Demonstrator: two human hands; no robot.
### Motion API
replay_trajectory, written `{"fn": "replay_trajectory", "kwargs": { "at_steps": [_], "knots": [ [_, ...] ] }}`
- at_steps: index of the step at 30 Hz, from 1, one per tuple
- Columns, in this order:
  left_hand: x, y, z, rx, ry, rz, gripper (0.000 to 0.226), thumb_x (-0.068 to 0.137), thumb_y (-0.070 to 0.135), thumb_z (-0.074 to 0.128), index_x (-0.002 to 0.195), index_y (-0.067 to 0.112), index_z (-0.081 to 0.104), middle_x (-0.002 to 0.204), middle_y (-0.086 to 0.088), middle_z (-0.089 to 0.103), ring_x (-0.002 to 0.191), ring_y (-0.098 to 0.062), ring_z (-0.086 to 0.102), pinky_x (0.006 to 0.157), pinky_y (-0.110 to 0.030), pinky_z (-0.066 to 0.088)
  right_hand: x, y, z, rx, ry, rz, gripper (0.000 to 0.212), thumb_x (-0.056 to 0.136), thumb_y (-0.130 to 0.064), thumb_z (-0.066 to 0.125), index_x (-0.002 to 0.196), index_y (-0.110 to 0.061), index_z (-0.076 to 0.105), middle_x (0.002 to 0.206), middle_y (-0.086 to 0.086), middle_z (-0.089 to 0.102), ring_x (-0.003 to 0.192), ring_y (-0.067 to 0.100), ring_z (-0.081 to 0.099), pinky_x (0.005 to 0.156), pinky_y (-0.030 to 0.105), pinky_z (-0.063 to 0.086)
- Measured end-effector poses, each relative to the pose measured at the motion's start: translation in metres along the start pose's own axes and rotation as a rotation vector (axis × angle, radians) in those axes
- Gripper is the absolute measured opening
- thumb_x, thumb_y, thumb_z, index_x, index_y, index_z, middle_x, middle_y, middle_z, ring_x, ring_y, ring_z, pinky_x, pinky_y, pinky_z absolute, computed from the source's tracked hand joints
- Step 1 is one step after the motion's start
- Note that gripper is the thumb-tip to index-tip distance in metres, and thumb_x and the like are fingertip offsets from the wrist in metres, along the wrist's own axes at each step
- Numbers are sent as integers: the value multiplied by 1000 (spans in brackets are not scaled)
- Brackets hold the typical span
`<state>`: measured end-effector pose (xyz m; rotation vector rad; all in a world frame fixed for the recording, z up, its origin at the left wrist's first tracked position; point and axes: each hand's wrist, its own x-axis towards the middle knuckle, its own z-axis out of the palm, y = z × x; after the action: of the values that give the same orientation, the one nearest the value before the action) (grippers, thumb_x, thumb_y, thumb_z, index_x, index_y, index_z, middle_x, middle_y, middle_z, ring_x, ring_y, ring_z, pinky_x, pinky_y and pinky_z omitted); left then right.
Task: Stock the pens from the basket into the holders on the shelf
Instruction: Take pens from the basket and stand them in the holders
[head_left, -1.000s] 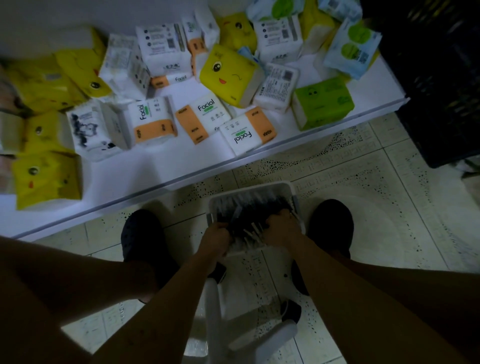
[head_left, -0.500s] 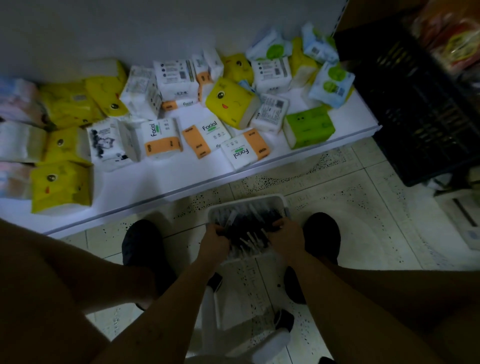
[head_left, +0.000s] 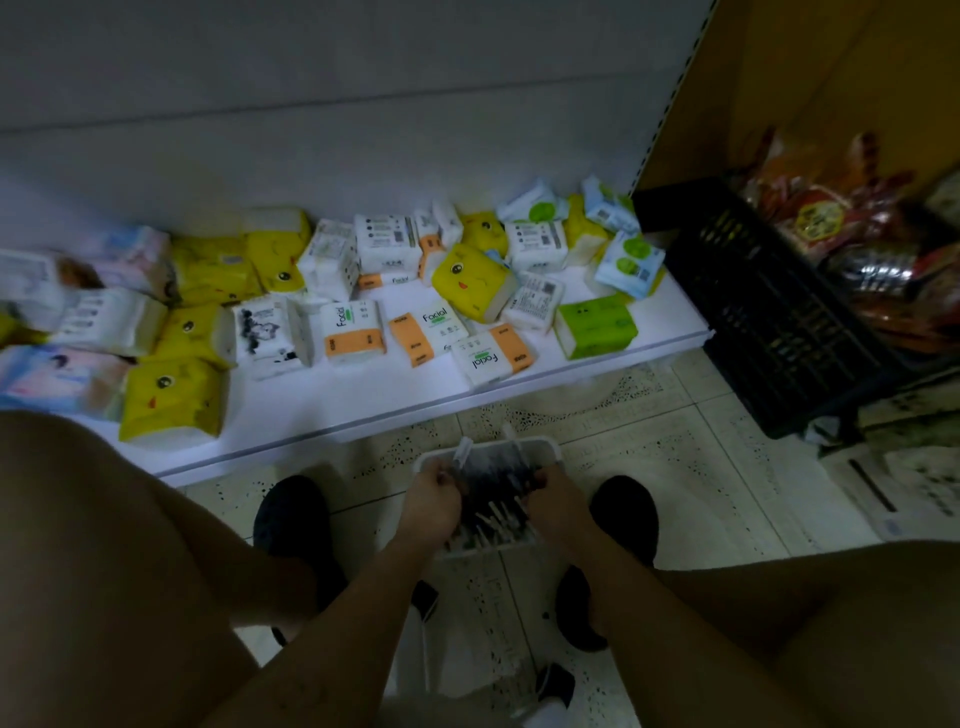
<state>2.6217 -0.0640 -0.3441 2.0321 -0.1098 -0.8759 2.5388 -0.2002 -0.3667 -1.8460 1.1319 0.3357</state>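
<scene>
Since no pen holder shows anywhere in this view, the task looks to be in its gathering stage, with the stocking itself not yet done: the pens (head_left: 501, 512) lie heaped in the basket (head_left: 543, 443), which sits on the tiled floor (head_left: 675, 467) between the person's dark shoes (head_left: 291, 514) and just in front of the low white shelf (head_left: 332, 410). Both hands are down in the basket, set apart at its two sides. The left hand (head_left: 434, 506) has its fingers curled round a few pens, one pale-capped end poking up above the knuckles. The right hand (head_left: 555, 501) is bent into the pile too, but the light is too dim to tell whether it has closed on any. What is left, by my judgement, is nearly everything — lifting a bundle out, finding the holders, and dropping the pens in. The basket is a small rectangular tub of smooth white plastic with rounded corners. The pens are thin, stiff sticks, dark-bodied with lighter tips, and they lie tangled at loose angles, so they probably slide easily against each other. The shelf is flat, hard and glossy. It carries only tissue packs (head_left: 470, 283), which are soft, pillowy blocks in crinkly film, yellow, white, orange and green. To the right stands a black crate (head_left: 769, 322) with rigid latticed walls.
</scene>
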Motion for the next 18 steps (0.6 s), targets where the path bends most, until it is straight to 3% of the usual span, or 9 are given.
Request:
{"fn": "replay_trajectory", "kwargs": {
  "at_steps": [2, 4, 6, 8, 10, 12, 15, 18],
  "knots": [
    [-5, 5, -5, -22, 43, 57, 27, 104, 26, 32, 105, 13, 55, 87, -10, 60, 73, -20, 60, 55, -31, 50, -4, -7, -2, -46, -2, -14, 29, 91, -6, 44, 118, -6, 55, 122, 15, 60, 114, 32, 55, 105, 48, 41],
    [-10, 10, -10, -20, 61, 123, 29, 104, 31, 31, 106, 15, 55, 76, -6, 57, 66, -18, 54, 54, -27, 42, -12, -15, -6, -116, 13, -121, 28, 99, -16, 39, 115, -5, 60, 115, 16, 64, 108, 30, 57, 107, 44, 37],
    [-15, 14, -13, -16, 64, 178, 27, 104, 30, 32, 103, 17, 55, 78, -7, 57, 69, -22, 53, 59, -29, 38, -22, -24, -11, -104, 68, -249, 31, 103, -28, 35, 105, -11, 61, 107, 14, 65, 94, 26, 57, 94, 39, 45],
    [-21, 20, -16, -25, 65, 229, 24, 104, 27, 33, 102, 19, 56, 80, -9, 60, 69, -22, 53, 60, -29, 38, -29, -34, -14, -50, 99, -322, 30, 103, -32, 37, 107, -15, 60, 105, 9, 64, 93, 25, 57, 86, 37, 47],
    [-26, 25, -17, -52, 72, 261, 22, 104, 21, 35, 101, 17, 57, 81, -11, 62, 67, -22, 54, 61, -29, 38, -36, -45, -15, 31, 76, -343, 24, 101, -26, 42, 108, -13, 61, 97, 6, 63, 86, 24, 59, 79, 37, 50],
    [-30, 28, -19, -84, 89, 256, 22, 103, 17, 36, 99, 14, 58, 84, -12, 64, 65, -20, 53, 61, -29, 39, -43, -54, -14, 79, 39, -328, 15, 98, -17, 46, 94, -12, 59, 86, 6, 65, 74, 22, 60, 71, 38, 52],
    [-34, 33, -23, -151, 116, 246, 22, 103, 29, 40, 94, 18, 56, 77, -5, 61, 63, -19, 54, 60, -30, 41, -52, -64, -11, 93, 45, -323, 6, 93, -17, 50, 89, -17, 54, 87, 4, 65, 80, 23, 61, 73, 38, 49],
    [-39, 40, -31, -211, 120, 274, 26, 100, 44, 41, 105, 23, 56, 75, -1, 60, 63, -17, 56, 61, -29, 43, -60, -76, -10, 151, 93, -358, 9, 96, -24, 48, 98, -30, 54, 90, -2, 62, 84, 20, 59, 71, 31, 45]
  ]
}}
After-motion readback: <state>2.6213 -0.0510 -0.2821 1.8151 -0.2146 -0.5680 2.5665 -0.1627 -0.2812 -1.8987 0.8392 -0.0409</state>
